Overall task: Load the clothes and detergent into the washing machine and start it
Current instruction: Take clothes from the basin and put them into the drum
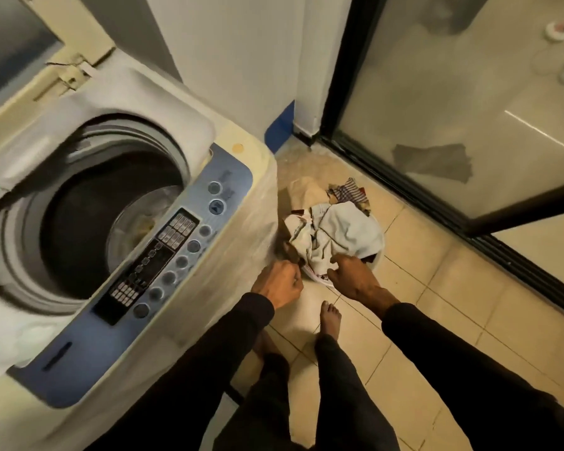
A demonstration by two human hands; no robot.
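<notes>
A top-loading washing machine (241,196) stands at the left with its lid up and its dark drum (88,203) showing; a bit of cloth lies at the drum's bottom. Its blue control panel (163,255) runs along the front edge. On the tiled floor to its right lies a pile of clothes (342,229), pale and checked pieces in a white basket. My left hand (279,283) is curled shut at the pile's near left edge, seemingly pinching fabric. My right hand (352,276) reaches over the pile's near edge with fingers bent down into the clothes. No detergent is visible.
A black-framed sliding glass door (437,196) runs along the right side. A white wall corner (274,76) with a blue strip stands behind the pile. My bare feet (331,320) are on the beige tiles just before the clothes.
</notes>
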